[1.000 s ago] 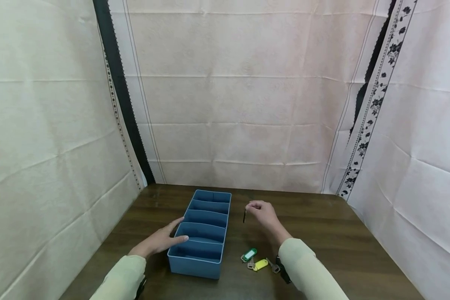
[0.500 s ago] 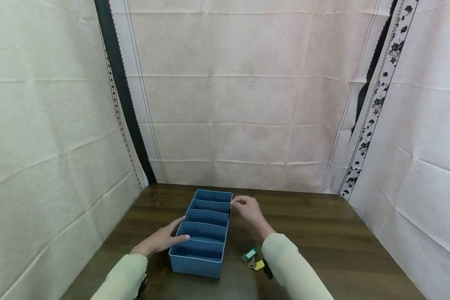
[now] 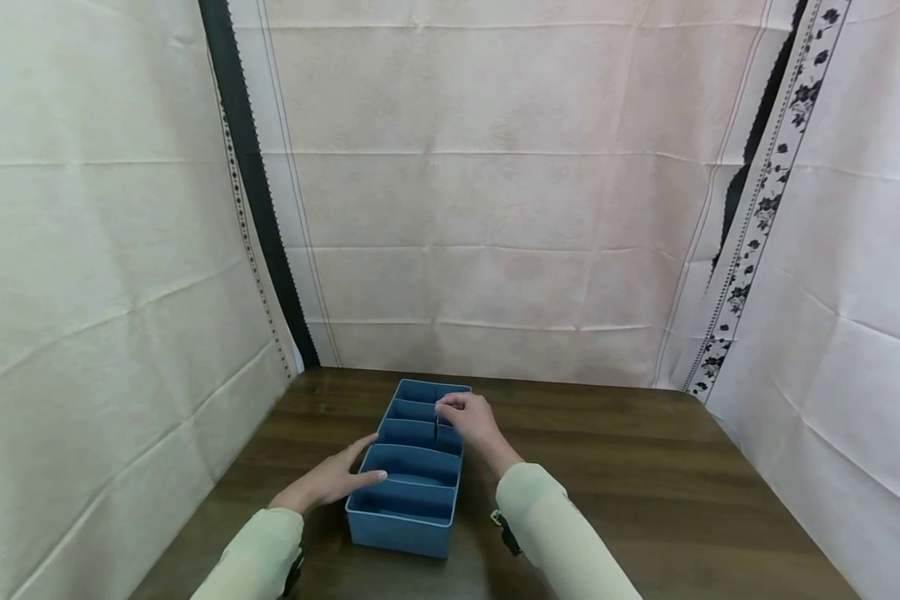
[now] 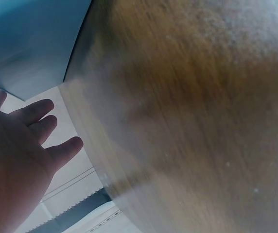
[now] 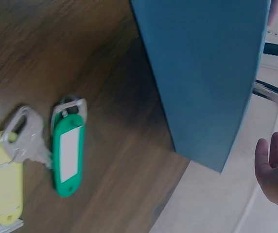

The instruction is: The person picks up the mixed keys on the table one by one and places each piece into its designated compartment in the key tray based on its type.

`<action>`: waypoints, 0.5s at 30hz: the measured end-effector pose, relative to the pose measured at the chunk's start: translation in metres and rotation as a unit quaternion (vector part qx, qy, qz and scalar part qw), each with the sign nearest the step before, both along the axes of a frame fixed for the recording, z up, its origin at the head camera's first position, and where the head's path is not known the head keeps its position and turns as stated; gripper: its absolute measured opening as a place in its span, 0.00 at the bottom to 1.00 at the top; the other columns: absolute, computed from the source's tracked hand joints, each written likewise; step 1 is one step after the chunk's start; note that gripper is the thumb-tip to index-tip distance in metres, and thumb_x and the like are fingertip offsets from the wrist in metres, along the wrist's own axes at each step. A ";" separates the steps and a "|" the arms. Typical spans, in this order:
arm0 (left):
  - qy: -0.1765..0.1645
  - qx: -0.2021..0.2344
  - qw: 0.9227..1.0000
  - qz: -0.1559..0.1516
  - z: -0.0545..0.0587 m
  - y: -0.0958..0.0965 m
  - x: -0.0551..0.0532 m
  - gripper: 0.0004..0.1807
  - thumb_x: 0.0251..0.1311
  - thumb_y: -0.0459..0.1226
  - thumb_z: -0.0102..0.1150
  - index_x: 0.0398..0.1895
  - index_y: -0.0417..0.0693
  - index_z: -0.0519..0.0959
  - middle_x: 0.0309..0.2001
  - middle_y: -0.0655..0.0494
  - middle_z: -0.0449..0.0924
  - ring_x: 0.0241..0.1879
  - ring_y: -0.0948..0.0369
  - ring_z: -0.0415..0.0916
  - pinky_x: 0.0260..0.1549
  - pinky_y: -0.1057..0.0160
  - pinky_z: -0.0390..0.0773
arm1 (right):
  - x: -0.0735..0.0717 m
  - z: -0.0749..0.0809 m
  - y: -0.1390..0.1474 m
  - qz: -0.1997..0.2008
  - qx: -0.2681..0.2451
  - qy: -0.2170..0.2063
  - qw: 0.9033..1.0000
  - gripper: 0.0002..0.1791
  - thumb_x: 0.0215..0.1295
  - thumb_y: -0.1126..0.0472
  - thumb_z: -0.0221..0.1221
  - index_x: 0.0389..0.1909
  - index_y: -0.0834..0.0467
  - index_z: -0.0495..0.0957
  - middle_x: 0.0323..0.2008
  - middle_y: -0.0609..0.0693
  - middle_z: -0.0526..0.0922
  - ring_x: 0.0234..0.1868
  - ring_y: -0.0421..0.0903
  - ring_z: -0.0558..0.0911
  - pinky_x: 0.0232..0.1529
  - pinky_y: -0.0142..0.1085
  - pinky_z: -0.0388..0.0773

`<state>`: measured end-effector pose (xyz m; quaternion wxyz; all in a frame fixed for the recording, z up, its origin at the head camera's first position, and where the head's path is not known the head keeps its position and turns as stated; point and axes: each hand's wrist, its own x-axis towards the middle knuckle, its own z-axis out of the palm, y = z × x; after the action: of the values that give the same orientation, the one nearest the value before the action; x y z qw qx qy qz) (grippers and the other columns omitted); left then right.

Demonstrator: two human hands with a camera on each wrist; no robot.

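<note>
A long blue divided box (image 3: 397,533) with several compartments stands on the table in the head view. My left hand (image 3: 330,482) rests at its left rim, fingers spread and mostly straight, the thumb reaching over the edge. Above the middle compartments, my right hand (image 3: 474,421) pinches a slim dark item (image 3: 436,427) that hangs down. In the right wrist view this item shows a shiny end; its exact kind is unclear. A green key tag (image 5: 68,155) and a yellow key tag (image 5: 5,179) with a key (image 5: 29,136) lie right of the box, mostly hidden by my right forearm in head view.
The brown wooden table (image 3: 645,500) extends to both sides of the box. Pale cloth sheets (image 3: 495,208) hang behind it and at the left and right.
My right hand has moved left with the slim dark item, from beside the box to over its compartments. The right sleeve now covers most of the key tags. My left hand stays at the rim.
</note>
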<state>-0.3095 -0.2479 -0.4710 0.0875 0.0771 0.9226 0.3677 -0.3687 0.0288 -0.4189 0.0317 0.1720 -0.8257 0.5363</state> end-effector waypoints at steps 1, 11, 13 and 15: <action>-0.001 0.000 1.000 0.000 0.000 0.000 0.000 0.46 0.62 0.62 0.59 0.79 0.59 0.53 0.76 0.42 0.53 0.72 0.36 0.52 0.62 0.27 0.54 | 0.000 0.001 -0.001 0.005 -0.001 -0.002 1.000 0.12 0.72 0.54 0.59 0.46 0.55 0.86 0.47 0.49 0.84 0.47 0.47 0.80 0.51 0.46 0.79; -0.001 -0.003 1.000 -0.003 0.000 0.000 -0.001 0.45 0.63 0.61 0.58 0.79 0.60 0.53 0.76 0.42 0.53 0.72 0.37 0.51 0.62 0.27 0.54 | 0.001 0.011 0.018 -0.005 0.002 0.001 1.000 0.14 0.74 0.53 0.57 0.52 0.55 0.84 0.50 0.52 0.84 0.50 0.49 0.81 0.53 0.47 0.79; -0.001 -0.003 1.000 -0.005 0.000 -0.001 0.000 0.45 0.63 0.61 0.58 0.79 0.60 0.52 0.76 0.42 0.52 0.72 0.37 0.51 0.62 0.27 0.54 | 0.001 0.012 0.027 -0.010 0.006 0.009 1.000 0.14 0.73 0.54 0.57 0.51 0.55 0.84 0.50 0.52 0.84 0.50 0.49 0.81 0.53 0.46 0.79; -0.001 -0.002 1.000 -0.006 0.000 -0.001 -0.001 0.45 0.63 0.61 0.58 0.79 0.60 0.52 0.76 0.42 0.52 0.72 0.36 0.51 0.62 0.27 0.54 | 0.001 0.014 0.037 -0.014 0.009 0.016 1.000 0.14 0.73 0.55 0.57 0.51 0.56 0.84 0.50 0.52 0.84 0.50 0.50 0.81 0.53 0.46 0.79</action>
<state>-0.3102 -0.2494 -0.4711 0.0912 0.0823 0.9227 0.3654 -0.3681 0.0653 -0.4044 0.0503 0.1693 -0.8323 0.5255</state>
